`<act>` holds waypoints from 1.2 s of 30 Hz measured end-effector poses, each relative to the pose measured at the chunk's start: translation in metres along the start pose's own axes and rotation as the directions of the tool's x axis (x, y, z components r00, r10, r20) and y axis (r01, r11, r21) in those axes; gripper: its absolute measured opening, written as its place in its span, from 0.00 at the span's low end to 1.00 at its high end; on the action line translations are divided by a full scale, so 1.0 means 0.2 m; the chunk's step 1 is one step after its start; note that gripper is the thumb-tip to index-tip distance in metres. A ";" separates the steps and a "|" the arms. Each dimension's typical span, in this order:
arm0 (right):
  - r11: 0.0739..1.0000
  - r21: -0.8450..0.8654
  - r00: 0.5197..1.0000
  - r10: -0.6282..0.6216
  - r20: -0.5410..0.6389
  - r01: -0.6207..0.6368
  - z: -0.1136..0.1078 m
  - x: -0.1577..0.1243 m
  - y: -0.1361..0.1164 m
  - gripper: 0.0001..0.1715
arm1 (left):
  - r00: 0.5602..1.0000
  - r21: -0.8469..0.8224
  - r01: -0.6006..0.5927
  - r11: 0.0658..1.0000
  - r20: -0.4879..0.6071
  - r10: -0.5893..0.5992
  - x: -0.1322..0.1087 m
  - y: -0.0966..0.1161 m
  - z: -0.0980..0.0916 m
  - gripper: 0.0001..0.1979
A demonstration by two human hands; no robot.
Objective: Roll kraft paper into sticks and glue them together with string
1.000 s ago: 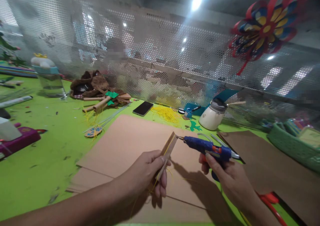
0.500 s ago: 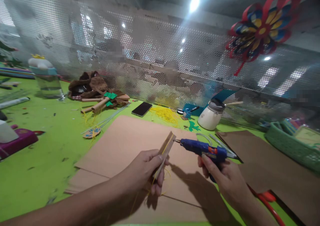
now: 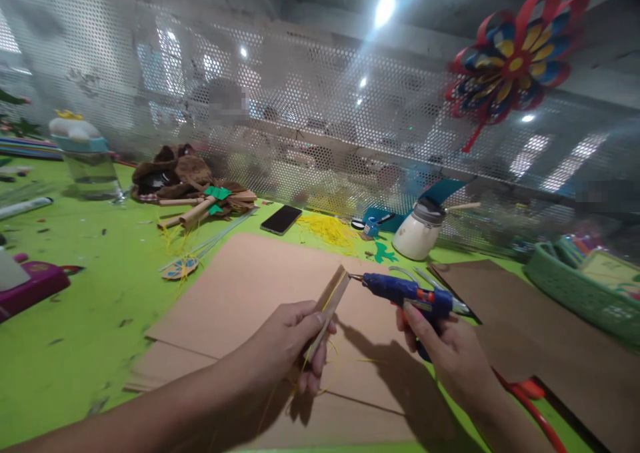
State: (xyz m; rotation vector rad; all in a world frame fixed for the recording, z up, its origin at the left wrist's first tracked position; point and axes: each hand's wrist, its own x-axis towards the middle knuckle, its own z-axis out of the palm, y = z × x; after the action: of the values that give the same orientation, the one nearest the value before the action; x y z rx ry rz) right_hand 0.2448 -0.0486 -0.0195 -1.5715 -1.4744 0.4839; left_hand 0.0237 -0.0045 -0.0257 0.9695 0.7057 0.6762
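Observation:
My left hand (image 3: 300, 336) pinches a folded strip of brown paper (image 3: 334, 294), which tilts up to the right. A thin yellow strand runs along the strip and hangs loose below my fingers. My right hand (image 3: 447, 346) is wrapped round a blue glue gun (image 3: 407, 294). Its metal nozzle points left and is at the upper right edge of the strip; whether it touches cannot be made out. Under both hands lie large light-brown paper sheets (image 3: 240, 273).
Beyond the sheets are a phone (image 3: 281, 219), yellow shreds (image 3: 330, 229) and a white jar (image 3: 417, 233). Red-handled scissors (image 3: 533, 399), dark-brown sheets (image 3: 560, 333) and a green basket (image 3: 580, 293) are at right. Rolled paper sticks (image 3: 197, 213) and a purple object (image 3: 35, 286) stand left.
The view has shifted slightly, moving the background a little to the left. Both hands keep their holds, and the nozzle stays beside the strip's upper end.

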 end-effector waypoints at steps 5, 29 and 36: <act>1.000 -0.020 1.000 0.010 -0.004 -0.010 0.01 -0.01 -0.01 0.26 | 1.000 -0.022 -0.010 1.000 0.021 0.011 0.00 -0.01 -0.01 0.11; 1.000 -0.012 1.000 0.001 -0.020 -0.001 0.00 0.00 0.01 0.26 | 1.000 -0.017 -0.007 1.000 -0.003 0.007 0.01 0.00 0.00 0.09; 1.000 0.006 0.996 0.016 0.090 -0.017 0.01 -0.02 -0.02 0.25 | 1.000 -0.020 0.003 1.000 0.019 -0.003 0.01 0.01 -0.01 0.10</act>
State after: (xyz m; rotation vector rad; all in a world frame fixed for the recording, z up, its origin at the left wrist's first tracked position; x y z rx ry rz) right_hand 0.2406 -0.0526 -0.0181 -1.5759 -1.5268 0.5755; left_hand 0.0226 -0.0007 -0.0248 0.9546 0.6824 0.6695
